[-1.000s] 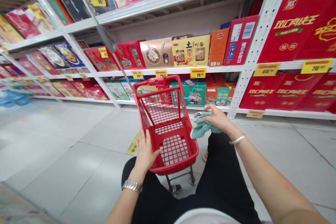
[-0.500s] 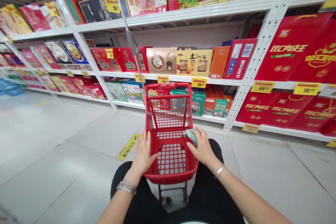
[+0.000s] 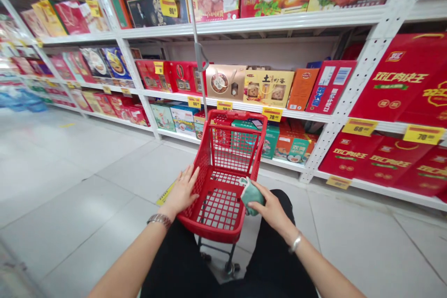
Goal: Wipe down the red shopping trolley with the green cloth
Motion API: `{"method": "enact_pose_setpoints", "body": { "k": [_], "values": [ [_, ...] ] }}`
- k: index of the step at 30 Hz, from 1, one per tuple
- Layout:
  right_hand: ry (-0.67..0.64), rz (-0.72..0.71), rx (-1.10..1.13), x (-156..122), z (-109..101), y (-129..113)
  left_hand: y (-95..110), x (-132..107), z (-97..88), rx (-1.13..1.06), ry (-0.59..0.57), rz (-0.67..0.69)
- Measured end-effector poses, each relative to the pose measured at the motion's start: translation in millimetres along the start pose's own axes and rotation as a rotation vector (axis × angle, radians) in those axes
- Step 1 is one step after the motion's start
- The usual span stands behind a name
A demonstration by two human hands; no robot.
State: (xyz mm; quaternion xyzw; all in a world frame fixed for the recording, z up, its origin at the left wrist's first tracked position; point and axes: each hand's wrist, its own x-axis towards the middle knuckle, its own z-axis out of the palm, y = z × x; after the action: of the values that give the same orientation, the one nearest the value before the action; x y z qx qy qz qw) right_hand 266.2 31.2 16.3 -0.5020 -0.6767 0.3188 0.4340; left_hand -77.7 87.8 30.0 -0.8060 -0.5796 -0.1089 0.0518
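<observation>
A bunched, pale-green cloth with a whitish edge (image 3: 250,197) sits at the right rim of a red plastic shopping cart basket with latticed walls and floor (image 3: 214,234); whether it presses on the rim I cannot tell. The right hand (image 3: 273,209) is closed around the cloth, thumb on the near side. The left hand (image 3: 182,192) lies over the basket's left rim with fingers extended and thumb apart, gripping nothing.

The basket stands between the person's knees, in black trousers (image 3: 167,260), on a dark metal wheeled frame (image 3: 215,247). A linked metal watch band (image 3: 159,219) circles the left wrist, a smooth silver bracelet (image 3: 295,243) the right.

Under the cart is a pale, glossy tiled floor (image 3: 87,205), with a yellow printed floor sticker (image 3: 165,194) partly hidden beside the left hand. A slender grey pole (image 3: 194,18) rises at the basket's far left corner. Beyond stands white metal shelving (image 3: 251,27), carrying a golden-yellow carton (image 3: 268,86), an upright orange carton (image 3: 303,88) and large red gift bags (image 3: 394,79).
</observation>
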Motion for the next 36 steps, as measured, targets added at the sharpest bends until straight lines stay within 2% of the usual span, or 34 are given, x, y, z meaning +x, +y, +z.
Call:
{"method": "enact_pose_setpoints", "body": {
  "k": [3, 5, 7, 10, 13, 16, 19, 26, 30, 33, 36],
  "values": [
    [0.008, 0.025, 0.071, -3, 13, 5, 6, -2, -0.9, 0.008, 0.049, -0.064],
    [-0.032, 0.042, 0.091, -1, 16, 6, 19, -9, 1.7, 0.027, 0.099, -0.177],
    [-0.036, 0.001, 0.038, 9, 11, 2, 37, -20, 6.0, 0.04, 0.147, -0.323],
    [0.048, -0.192, -0.162, 42, -6, -12, 59, -37, 11.6, 0.008, 0.177, -0.585],
    [0.092, -0.317, -0.404, 83, -18, -24, 66, -45, 13.3, -0.083, 0.139, -0.769],
    [0.075, -0.298, -0.609, 109, -13, -27, 63, -43, 13.4, -0.151, 0.113, -0.786],
    [0.077, -0.328, -0.741, 113, 0, -21, 55, -37, 13.9, -0.168, 0.105, -0.776],
    [0.0, -0.377, -0.675, 104, 18, -11, 20, -15, 11.7, -0.144, 0.027, -0.729],
    [-0.037, -0.414, -0.72, 91, 42, -23, 2, -2, 8.2, -0.138, -0.047, -0.7],
    [-0.14, -0.426, -0.769, 76, 65, -39, -8, 4, 4.8, -0.137, -0.091, -0.681],
    [-0.256, -0.497, -0.797, 69, 74, -48, -18, 7, 1.5, -0.136, -0.118, -0.656]
  ]
}}
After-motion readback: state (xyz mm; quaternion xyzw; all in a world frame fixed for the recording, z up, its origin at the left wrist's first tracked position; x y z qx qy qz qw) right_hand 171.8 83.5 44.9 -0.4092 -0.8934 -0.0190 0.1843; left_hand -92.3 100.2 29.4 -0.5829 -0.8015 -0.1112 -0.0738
